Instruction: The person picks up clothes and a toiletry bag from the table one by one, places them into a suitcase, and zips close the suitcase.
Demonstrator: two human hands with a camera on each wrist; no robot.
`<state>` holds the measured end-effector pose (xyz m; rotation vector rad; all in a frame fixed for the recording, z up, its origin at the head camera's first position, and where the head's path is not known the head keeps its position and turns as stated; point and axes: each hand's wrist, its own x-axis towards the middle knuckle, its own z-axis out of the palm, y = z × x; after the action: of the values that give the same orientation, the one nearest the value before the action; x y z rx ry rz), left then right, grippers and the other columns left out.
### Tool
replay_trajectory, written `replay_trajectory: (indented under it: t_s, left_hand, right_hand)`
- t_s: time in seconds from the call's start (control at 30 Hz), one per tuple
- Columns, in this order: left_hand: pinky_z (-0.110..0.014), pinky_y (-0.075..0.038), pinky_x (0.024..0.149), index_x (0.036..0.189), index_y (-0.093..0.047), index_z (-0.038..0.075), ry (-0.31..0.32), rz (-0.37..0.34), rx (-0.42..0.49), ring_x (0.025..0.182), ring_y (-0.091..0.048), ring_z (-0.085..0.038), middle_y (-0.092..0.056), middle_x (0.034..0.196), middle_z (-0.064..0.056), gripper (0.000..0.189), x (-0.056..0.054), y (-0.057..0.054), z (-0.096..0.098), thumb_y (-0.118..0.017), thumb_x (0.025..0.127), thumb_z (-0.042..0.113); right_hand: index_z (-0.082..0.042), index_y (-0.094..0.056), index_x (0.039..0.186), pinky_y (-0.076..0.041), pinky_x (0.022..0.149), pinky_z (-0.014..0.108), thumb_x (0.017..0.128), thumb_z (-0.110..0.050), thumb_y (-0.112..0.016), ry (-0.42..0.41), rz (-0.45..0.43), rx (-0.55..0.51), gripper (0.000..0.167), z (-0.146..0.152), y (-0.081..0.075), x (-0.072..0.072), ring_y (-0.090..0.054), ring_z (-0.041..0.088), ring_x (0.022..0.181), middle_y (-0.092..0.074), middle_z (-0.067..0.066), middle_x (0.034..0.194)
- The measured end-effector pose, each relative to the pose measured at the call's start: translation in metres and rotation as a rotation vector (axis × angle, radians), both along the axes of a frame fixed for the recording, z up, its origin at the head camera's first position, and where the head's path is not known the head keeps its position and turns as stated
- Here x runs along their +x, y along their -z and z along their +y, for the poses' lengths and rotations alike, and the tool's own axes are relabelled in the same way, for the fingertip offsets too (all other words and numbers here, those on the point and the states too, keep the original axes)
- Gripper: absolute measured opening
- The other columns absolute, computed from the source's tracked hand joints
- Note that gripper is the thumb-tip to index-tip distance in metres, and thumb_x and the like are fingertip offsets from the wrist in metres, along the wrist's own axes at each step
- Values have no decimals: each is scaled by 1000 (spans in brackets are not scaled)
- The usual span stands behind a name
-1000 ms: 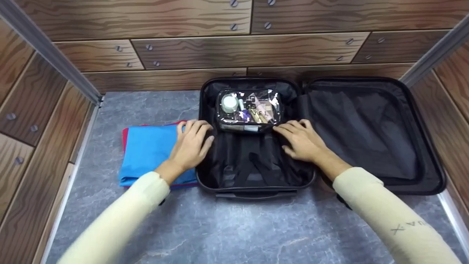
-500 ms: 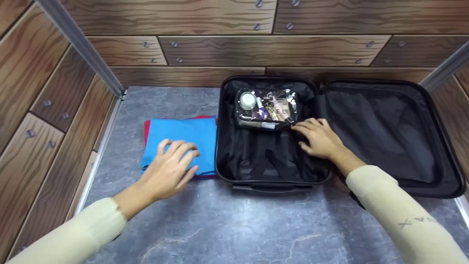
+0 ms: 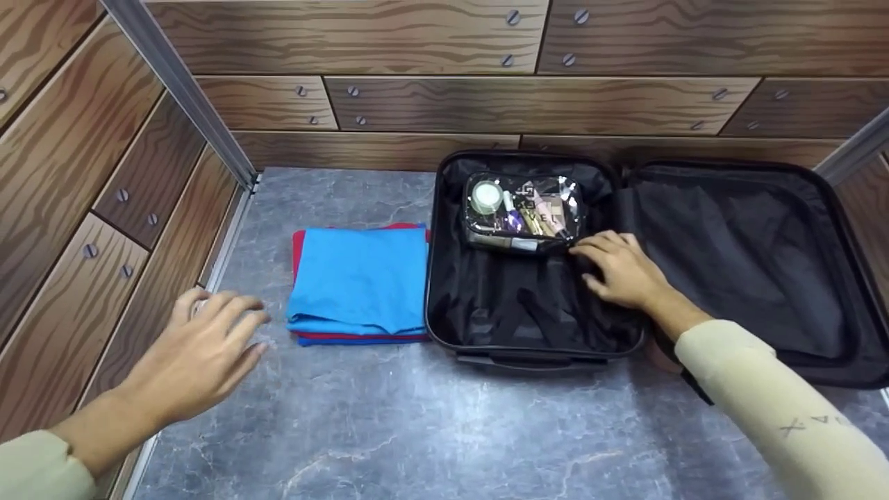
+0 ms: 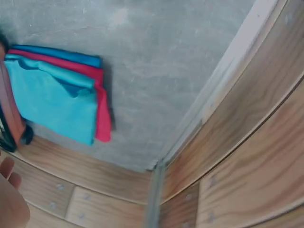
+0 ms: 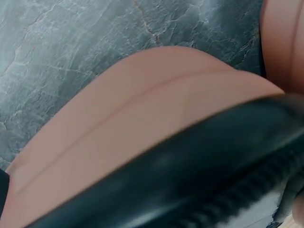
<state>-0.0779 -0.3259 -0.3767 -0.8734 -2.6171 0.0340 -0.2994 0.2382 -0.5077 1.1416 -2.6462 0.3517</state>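
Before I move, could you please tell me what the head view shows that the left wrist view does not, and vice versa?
Only the head view shows the right hand, the clear pouch and the suitcase's right half.

Only the left wrist view shows the left half's salmon outer wall.

Both show the cloth stack, part of the left hand, grey floor and wood-patterned walls.

I can't tell whether the right hand [image 3: 620, 271] touches the clear pouch [image 3: 522, 212]. My left wrist view crops the left hand [image 4: 11, 202].
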Motion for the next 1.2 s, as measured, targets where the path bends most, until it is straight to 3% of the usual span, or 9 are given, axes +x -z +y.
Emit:
replay_trajectory:
  t_s: [0.1,0.27,0.4,0.53,0.67,0.73,0.93,1.2]
  left_hand:
    - [-58,-36,93,112,-63,4,-44,-30,24,104,-58,-34,-64,113,-15,41,-11,22,4,-40,101,37]
    - [-58,-36,96,115,-62,6,-116,-98,75,110,-57,-34,-63,118,-15,32,-43,70,25,-54,98,31]
    - [-59,-33,99,116,-62,6,-220,-158,150,115,-54,-36,-62,121,-16,30,-65,92,32,-55,99,29]
    - [-60,-29,103,122,-59,1,-394,-260,211,121,-50,-40,-58,128,-21,36,-82,101,29,-55,99,29]
    - [-62,-31,100,132,-48,-7,-613,-414,296,126,-43,-47,-49,136,-30,49,-95,111,25,-51,101,31]
    - [-63,-31,100,135,-43,-11,-692,-490,342,128,-41,-50,-44,138,-34,55,-99,117,24,-48,102,33]
    - [-65,-33,103,136,-36,-17,-785,-594,444,130,-40,-53,-39,138,-39,62,-110,131,29,-48,101,33]
    - [-60,-41,103,135,-29,-25,-900,-656,541,121,-49,-57,-45,129,-45,69,-128,134,34,-52,98,29]
  right_hand:
    - [-4,-68,118,-37,89,49,75,-15,-73,9,7,-18,44,2,5,5,-55,33,111,-67,14,120]
    - [-4,-69,115,-37,89,48,76,-15,-74,18,0,-28,41,2,15,15,-56,32,109,-68,13,118]
    - [-5,-70,114,-38,89,47,77,-15,-73,19,-1,-39,38,0,17,20,-57,32,109,-68,12,117]
    - [-4,-70,112,-38,88,47,78,-13,-71,28,14,-56,35,0,12,18,-57,32,108,-69,13,114]
    - [-3,-71,108,-39,88,48,77,-11,-72,23,35,-55,32,1,6,12,-57,32,105,-69,14,111]
    - [-3,-71,106,-40,87,48,77,-11,-72,13,43,-52,31,1,5,9,-57,32,104,-69,14,109]
    - [-2,-71,103,-42,86,49,78,-9,-72,-7,70,-55,26,1,3,5,-57,33,100,-69,14,104]
    - [-1,-69,106,-43,84,48,84,-12,-69,52,153,-63,25,-28,-10,11,-58,34,97,-69,16,104]
